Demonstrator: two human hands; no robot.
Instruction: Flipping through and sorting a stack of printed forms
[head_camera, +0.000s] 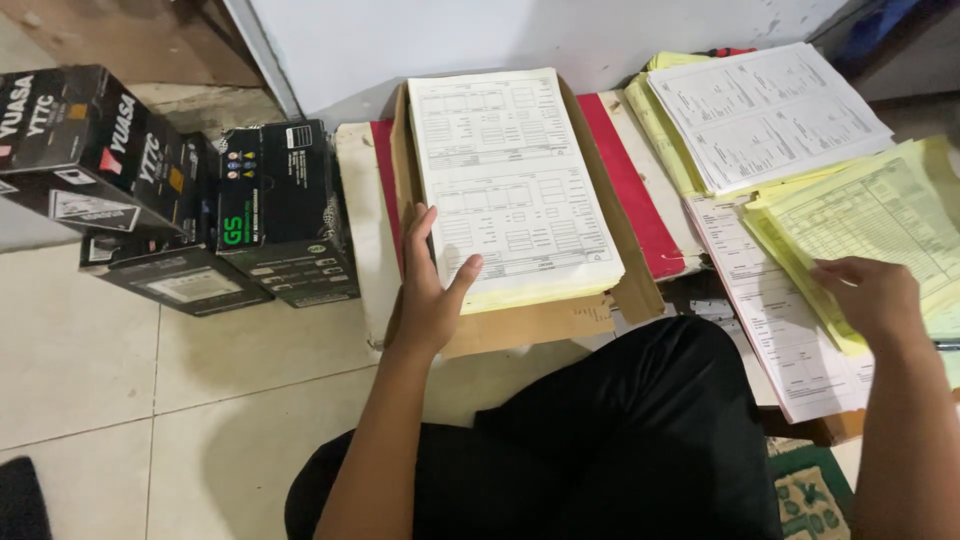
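Black-trousered knee (640, 420) over floor (hand (432, 290) beyond)

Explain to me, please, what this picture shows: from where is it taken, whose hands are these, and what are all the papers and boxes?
There is one picture, taken by a camera worn on a person's head and looking down. There is no machine, only two bare hands.

The person sits on a tiled floor, with legs in black trousers at the bottom.

The left hand rests at the left edge of a thick stack of printed forms, thumb on the top sheet. This stack is white on top with yellow sheets beneath, and it lies in an open brown cardboard box.

The right hand touches a pile of yellow forms on the right. It presses them rather than clearly gripping anything. More white forms lie behind it.

At the left stand several black cartons, stacked against each other.
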